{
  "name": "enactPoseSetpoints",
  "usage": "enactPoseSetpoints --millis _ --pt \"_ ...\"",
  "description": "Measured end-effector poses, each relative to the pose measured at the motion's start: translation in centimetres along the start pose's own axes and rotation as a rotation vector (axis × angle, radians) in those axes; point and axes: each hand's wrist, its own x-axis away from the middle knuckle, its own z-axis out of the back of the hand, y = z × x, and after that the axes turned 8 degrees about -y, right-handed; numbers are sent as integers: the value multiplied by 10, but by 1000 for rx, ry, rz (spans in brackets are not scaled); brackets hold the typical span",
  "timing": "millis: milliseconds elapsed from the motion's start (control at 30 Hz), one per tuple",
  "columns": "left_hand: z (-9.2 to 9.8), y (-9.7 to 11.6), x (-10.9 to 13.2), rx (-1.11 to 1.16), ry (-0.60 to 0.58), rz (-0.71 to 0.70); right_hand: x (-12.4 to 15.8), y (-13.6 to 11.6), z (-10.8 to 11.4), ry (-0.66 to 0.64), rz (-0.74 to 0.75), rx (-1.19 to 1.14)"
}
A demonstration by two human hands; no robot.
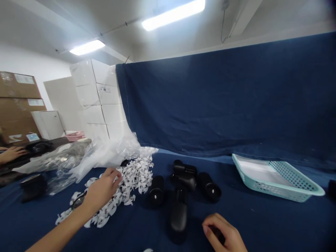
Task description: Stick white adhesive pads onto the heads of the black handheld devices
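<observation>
My left hand [102, 190] reaches over a heap of small white paper pieces [123, 189] on the blue cloth, fingers curled and pinched at the heap. My right hand [224, 235] rests low near the frame's bottom, fingers curled round a small dark object I cannot make out. Between the hands lie several black cylindrical devices [183, 189], one long black handle [179, 213] pointing toward me.
A teal plastic basket [278, 190] holding a white sheet sits at the right. Clear plastic bags [86, 157] lie behind the paper heap. Another person's hand [12, 153] rests at the far left. White cartons [97, 101] stand behind; a blue cloth backdrop [225, 98] hangs across the rear.
</observation>
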Motion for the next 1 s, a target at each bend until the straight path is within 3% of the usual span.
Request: enactPoseSetpoints --millis 100,167,300,400,600,1000 --pt "-1 24 4 194 101 33 -1 -6 7 -43 -16 4" --pt "-11 46 9 359 105 34 -2 -8 10 -94 -28 14" --pt "-47 91 20 607 28 -54 -1 -6 8 -57 -42 9" --pt "-73 111 23 687 -23 -124 0 -4 4 -17 -39 1" --pt "-96 119 18 746 -57 -185 -2 -5 4 -59 -25 8" --pt "-96 127 19 967 -7 -110 -6 -23 17 -166 -61 28"
